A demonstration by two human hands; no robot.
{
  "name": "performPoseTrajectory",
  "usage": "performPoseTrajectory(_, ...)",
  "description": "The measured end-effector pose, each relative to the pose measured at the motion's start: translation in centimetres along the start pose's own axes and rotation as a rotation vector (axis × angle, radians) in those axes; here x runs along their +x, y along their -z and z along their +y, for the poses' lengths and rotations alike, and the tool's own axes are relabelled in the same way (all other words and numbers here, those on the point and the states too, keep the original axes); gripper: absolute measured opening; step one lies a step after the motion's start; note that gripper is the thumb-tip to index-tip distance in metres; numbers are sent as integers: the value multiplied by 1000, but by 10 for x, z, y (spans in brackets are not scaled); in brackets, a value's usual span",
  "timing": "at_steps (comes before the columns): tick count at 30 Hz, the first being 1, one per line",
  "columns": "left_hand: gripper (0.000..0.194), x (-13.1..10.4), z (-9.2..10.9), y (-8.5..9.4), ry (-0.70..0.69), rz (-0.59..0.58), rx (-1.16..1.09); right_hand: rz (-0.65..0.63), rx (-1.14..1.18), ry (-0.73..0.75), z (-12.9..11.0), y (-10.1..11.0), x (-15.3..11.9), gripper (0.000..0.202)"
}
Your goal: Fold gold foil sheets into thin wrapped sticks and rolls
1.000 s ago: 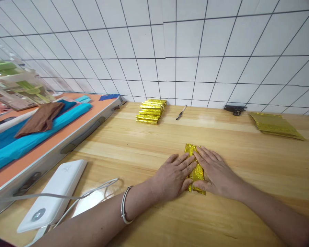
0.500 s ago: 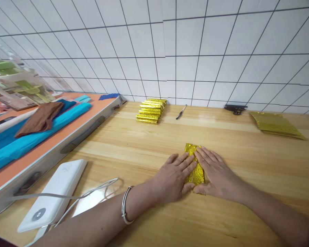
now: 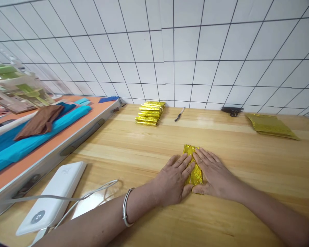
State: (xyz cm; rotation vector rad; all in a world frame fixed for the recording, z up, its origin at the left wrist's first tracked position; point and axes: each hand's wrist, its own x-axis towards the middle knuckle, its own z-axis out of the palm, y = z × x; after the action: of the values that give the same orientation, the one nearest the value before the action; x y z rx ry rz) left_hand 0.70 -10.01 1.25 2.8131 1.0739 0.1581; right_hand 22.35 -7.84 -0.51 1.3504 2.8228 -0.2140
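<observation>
Gold foil (image 3: 197, 175) beneath hands (image 3: 171, 180), strips (image 3: 149, 114) and pen (image 3: 179, 115) beyond.

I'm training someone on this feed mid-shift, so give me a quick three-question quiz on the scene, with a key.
1. True or false: the left hand and the right hand both rest on the gold foil piece.
2. What lies on the wooden table between the shiny gold stack and the black object near the wall?
3. What colour is the cloth lying on top of the blue fabric? A) brown B) green C) red

Key: 1. True. 2. A pen. 3. A, the brown cloth.
</observation>
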Motion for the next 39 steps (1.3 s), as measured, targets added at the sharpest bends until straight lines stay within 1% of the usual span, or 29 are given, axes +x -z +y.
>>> performPoseTrajectory(7, 66, 2, 0, -1, -36, 0, 39, 4, 14, 12, 1, 0, 0, 104)
performPoseTrajectory(19, 63, 1, 7, 0, -3, 18, 100, 3, 12, -13, -1, 6, -2, 107)
performPoseTrajectory(33, 63, 1, 4, -4, -19, 24, 68, 4, -9, -20, -6, 10, -5, 100)
performPoseTrajectory(39, 62, 3, 5, -1, -30, 26, 49, 4, -15, -38, -9, 13, -7, 103)
